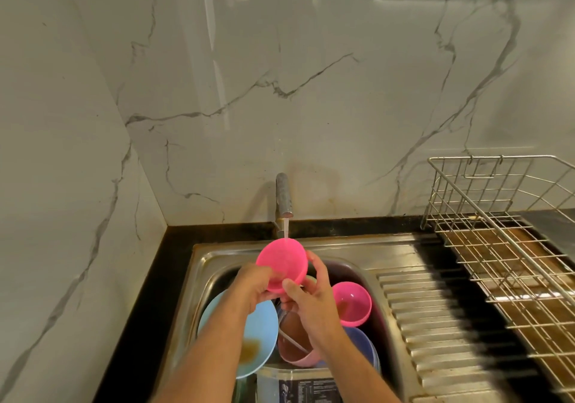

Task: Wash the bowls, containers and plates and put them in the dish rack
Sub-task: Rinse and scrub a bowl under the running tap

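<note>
Pink bowl held tilted under tap stream, gripped at lower rim by left hand and right hand. Below grip: second pink bowl, stained blue plate, pale pink bowl. Wire dish rack well right of grip.

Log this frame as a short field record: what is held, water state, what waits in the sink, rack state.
held: pink bowl, gripped by left hand and right hand
water: running from tap onto the held bowl
sink: second pink bowl, stained blue plate, more dishes
dish rack: no dishes visible
</note>
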